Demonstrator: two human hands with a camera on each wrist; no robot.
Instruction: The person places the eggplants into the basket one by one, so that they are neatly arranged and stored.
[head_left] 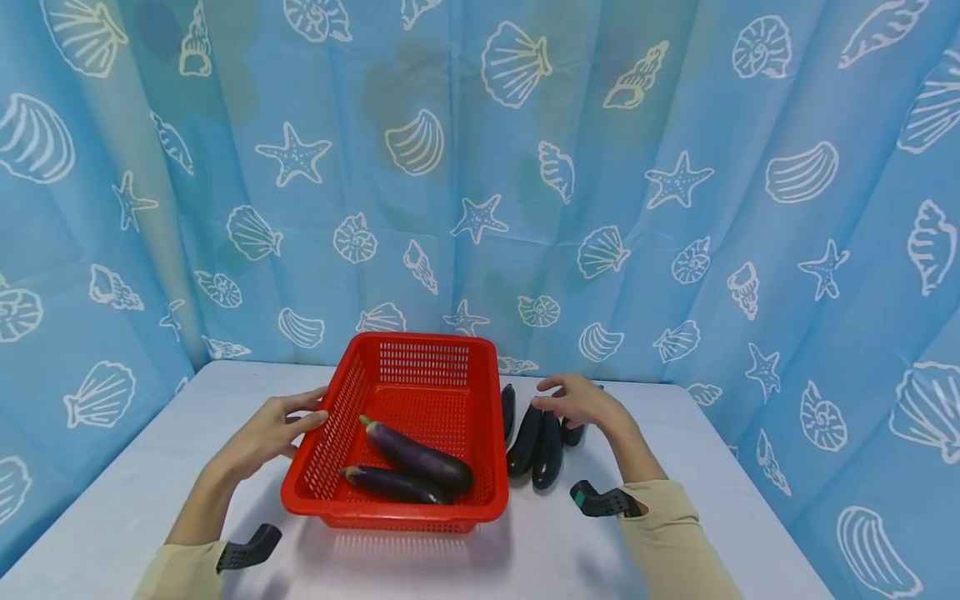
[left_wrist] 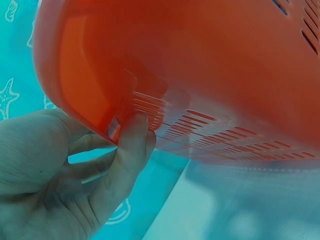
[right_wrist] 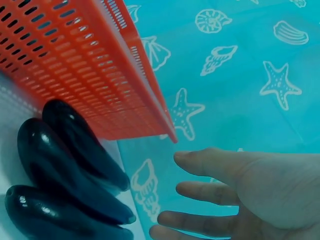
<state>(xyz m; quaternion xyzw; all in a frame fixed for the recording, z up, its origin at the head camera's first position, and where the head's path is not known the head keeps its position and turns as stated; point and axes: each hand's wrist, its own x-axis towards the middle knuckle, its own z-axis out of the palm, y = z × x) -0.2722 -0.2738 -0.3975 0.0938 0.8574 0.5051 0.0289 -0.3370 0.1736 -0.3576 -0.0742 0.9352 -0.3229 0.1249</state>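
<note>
A red slotted plastic basket (head_left: 420, 367) holds two purple eggplants, one with a green stem (head_left: 420, 457), the other darker and slimmer (head_left: 393, 483). My left hand (head_left: 273, 425) is at the basket's left rim, thumb over the edge; in the left wrist view one finger (left_wrist: 132, 140) curls up under the rim against the slotted wall. My right hand (head_left: 581, 402), fingers spread and holding nothing, hovers over several dark eggplants (head_left: 549, 454) lying right of the basket. In the right wrist view its fingertips are apart from the eggplants (right_wrist: 55, 170) and the basket's edge.
Everything stands on a white table (head_left: 180, 467). A blue curtain (head_left: 480, 275) printed with white shells and starfish hangs behind it and along both sides. Black wrist mounts (head_left: 251, 547) sit on both forearms.
</note>
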